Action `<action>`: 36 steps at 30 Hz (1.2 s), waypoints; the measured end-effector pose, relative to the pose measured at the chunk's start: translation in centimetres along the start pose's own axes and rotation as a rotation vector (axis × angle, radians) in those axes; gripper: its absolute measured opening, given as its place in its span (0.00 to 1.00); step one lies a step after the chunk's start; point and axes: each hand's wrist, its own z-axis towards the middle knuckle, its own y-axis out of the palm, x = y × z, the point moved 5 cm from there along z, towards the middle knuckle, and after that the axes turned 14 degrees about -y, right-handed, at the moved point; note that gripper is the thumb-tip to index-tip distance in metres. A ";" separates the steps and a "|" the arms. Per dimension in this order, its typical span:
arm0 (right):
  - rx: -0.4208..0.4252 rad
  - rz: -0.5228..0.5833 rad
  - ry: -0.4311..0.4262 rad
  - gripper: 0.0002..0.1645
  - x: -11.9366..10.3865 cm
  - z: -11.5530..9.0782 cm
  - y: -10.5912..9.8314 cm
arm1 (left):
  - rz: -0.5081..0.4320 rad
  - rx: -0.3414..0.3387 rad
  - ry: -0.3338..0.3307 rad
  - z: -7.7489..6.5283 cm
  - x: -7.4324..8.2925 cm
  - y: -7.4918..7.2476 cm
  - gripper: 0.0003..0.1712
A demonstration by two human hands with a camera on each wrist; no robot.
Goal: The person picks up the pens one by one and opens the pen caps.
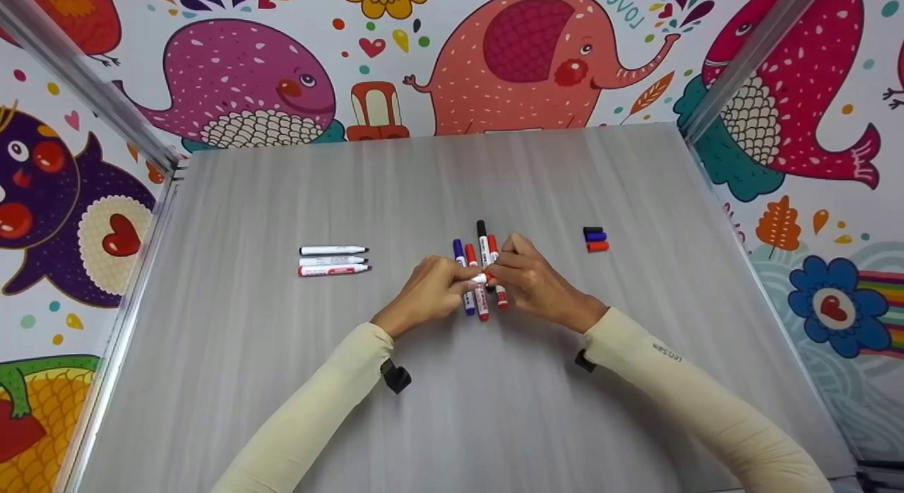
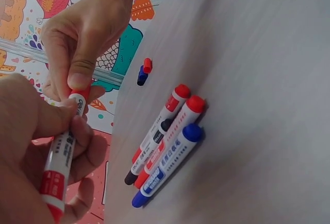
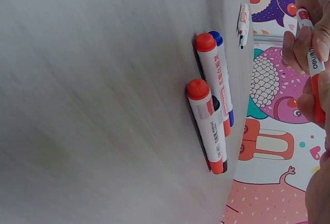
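Spotting three markers (image 1: 333, 260) side by side at left, probably uncapped. Now gripping a red-and-white marker (image 2: 61, 152) with the left hand (image 1: 439, 284), up over four capped markers (image 1: 482, 306); pinching its red cap (image 3: 317, 95) with the right hand (image 1: 533, 277); farther right, finding three loose caps (image 1: 595, 237).

Printed elephant (image 1: 522, 69) behind grey tabletop (image 1: 480, 408)

Red-capped marker (image 3: 315, 63) between fingers (image 3: 299, 53)

sleeves (image 1: 311, 422) — pale cream, close-fitting | right sleeve (image 1: 706, 405): dark lettering (image 1: 667, 352) | black wrist fittings (image 1: 396, 376)
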 end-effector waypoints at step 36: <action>0.072 0.001 0.244 0.21 4.1 -7.3 -3.8 | 0.022 0.176 -0.058 -1.9 -5.1 -3.5 0.06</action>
